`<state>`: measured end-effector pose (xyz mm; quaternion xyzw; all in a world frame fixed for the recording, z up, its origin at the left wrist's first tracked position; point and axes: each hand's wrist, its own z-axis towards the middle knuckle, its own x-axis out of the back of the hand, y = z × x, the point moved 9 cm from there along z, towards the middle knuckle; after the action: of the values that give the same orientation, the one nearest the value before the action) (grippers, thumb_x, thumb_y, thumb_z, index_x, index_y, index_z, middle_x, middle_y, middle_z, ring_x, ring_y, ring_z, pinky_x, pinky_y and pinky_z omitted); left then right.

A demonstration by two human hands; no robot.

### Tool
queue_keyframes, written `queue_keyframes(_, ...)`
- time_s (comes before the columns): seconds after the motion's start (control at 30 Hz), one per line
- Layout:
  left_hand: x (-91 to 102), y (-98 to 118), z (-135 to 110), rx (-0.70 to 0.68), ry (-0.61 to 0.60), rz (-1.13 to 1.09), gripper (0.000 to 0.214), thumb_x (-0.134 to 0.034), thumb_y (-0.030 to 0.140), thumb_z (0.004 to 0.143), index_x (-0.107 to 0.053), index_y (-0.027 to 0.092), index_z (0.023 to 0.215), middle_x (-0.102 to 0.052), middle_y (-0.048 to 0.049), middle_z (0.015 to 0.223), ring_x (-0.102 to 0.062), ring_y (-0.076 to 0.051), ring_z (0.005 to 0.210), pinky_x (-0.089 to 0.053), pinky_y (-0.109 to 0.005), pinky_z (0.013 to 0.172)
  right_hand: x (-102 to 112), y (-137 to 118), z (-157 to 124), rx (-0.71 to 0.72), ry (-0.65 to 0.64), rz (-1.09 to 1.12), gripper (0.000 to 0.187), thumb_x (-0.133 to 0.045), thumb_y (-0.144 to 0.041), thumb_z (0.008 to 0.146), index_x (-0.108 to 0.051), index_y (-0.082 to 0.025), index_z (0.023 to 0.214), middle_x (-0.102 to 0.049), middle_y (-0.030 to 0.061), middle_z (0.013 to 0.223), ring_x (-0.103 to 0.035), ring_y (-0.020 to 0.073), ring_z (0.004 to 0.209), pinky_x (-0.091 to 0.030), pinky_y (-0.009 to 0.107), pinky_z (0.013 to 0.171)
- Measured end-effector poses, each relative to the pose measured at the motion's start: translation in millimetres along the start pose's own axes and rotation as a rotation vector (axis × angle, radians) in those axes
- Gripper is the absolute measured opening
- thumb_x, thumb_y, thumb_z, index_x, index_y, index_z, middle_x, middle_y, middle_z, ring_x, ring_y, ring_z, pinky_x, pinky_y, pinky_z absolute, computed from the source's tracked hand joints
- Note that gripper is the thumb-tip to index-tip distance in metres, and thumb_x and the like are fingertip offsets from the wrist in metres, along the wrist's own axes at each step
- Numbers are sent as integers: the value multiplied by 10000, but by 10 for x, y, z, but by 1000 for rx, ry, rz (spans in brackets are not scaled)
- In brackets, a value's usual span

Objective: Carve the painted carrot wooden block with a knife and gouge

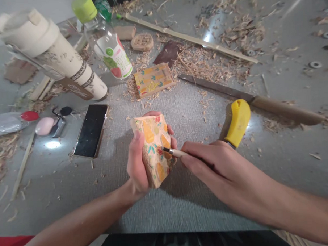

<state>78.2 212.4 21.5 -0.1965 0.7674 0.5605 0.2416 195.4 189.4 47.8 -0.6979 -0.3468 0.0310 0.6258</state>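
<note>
My left hand [137, 162] wraps around a wooden block [157, 170], its thumb along the near side and its fingers behind. Orange, teal and red painted shapes cover the block's face, with rough pale wood between them. In my right hand [217, 164] is a slim carving tool [176, 152] with a pale handle and a metal end, gripped like a pen. Its tip meets the middle of the painted face; the exact tip shape is too small to tell. A yellow-handled cutter [238, 121] lies just beyond my right hand, its lower part hidden.
Behind the block lies another painted wooden piece [155, 80]. A flat file [216, 87] with a wooden handle rests at right. A phone [90, 131], a white tumbler [66, 58] and a plastic bottle [112, 52] occupy the left. Wood shavings [205, 63] litter the grey table [116, 208].
</note>
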Motion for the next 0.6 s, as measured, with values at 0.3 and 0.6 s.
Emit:
queue_keyframes(0.3,24,5,-22,-54,-1,25,551,-641,576,972,-550,274,1423,-734,-112,1159,-762,-310,978,-658,-408,759,-13,-48,-63,95,48,-290,290,-430,-324,1128,-575,-220,900,-483,-57,605,-396,108,466,-249,318,501)
queue_keyframes(0.6,16,48,25,-58,37,36,513,-583,579,984,-586,299,1414,-739,-136,1145,-763,-359,984,-644,-441,683,73,-195,-134,194,88,-394,257,-465,-272,1103,-583,-222,880,-480,-61,582,-389,101,457,-243,294,481)
